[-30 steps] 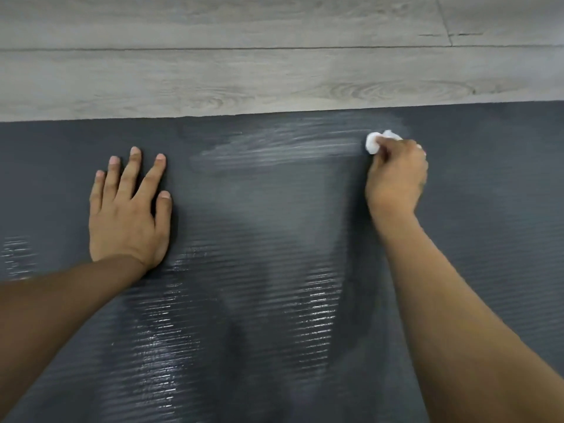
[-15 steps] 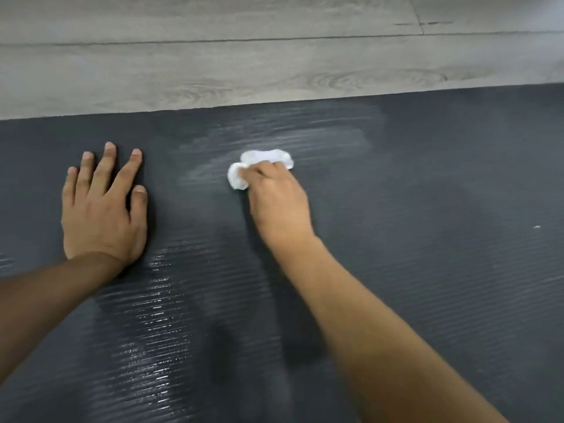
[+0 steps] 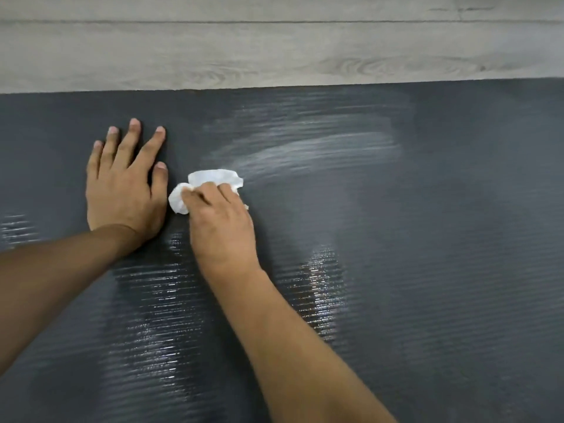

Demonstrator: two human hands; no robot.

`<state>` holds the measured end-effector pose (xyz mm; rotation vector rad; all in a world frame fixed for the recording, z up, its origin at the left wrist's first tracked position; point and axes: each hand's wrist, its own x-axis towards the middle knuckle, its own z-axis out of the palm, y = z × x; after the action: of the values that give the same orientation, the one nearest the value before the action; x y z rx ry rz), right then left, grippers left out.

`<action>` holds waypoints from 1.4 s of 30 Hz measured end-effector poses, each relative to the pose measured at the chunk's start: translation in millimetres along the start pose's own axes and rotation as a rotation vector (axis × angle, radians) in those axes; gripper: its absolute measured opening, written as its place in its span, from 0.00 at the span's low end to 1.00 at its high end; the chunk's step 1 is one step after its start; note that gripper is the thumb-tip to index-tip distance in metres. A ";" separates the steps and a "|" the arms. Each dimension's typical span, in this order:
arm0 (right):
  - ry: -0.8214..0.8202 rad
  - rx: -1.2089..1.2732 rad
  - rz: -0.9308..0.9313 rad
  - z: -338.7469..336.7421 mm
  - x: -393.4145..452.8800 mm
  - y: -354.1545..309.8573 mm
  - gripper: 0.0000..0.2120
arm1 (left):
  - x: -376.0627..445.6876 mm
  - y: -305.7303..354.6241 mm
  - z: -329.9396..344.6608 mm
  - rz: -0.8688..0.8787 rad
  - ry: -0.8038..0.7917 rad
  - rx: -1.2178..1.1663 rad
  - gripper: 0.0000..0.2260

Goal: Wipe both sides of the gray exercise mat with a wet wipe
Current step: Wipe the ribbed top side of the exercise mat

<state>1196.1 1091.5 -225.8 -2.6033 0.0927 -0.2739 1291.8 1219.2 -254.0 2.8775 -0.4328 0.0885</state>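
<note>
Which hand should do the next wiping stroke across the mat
Right. The right hand already grips the wet wipe against the mat, while the left hand lies flat beside it, likely steadying the mat.

One mat (image 3: 427, 239), dark gray and ribbed, fills most of the view. One wipe (image 3: 210, 181), white and crumpled, lies on it. Two hands show: one left hand (image 3: 122, 190) flat on the mat with all five fingers visible, and one right hand (image 3: 221, 227) holding the wipe, with two bare forearms leading to them. One floor (image 3: 274, 56) of pale wood-look boards runs beyond the mat's far edge; at least two board seams can be counted in it. Several shiny wet streaks mark the mat; their exact number is unclear.
</note>
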 end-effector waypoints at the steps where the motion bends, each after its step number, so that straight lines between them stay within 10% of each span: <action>1: 0.010 -0.002 -0.025 -9.1 -1.6 14.0 0.14 | 0.1 -0.4 0.2 0.005 0.002 -0.008 0.25; 9: 0.341 -0.158 0.417 -132.9 -47.2 207.9 0.14 | 0.9 -2.7 0.6 0.013 0.047 -0.013 0.24; 20: 0.490 -0.152 0.309 -105.8 -53.6 219.5 0.15 | -30.9 14.9 -16.7 -0.024 0.136 0.119 0.20; 30: 0.536 -0.170 0.231 -110.4 -49.9 233.2 0.15 | -298.9 82.1 -42.5 -0.243 -0.103 -0.123 0.25; 42: 0.500 -0.192 0.315 -108.3 -50.4 222.1 0.15 | -299.5 72.8 -27.3 -0.189 -0.129 -0.039 0.29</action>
<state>1120.9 852.5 -254.8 -2.5924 0.7255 -0.8246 983.6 1242.6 -239.6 2.8785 -0.1813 -0.1366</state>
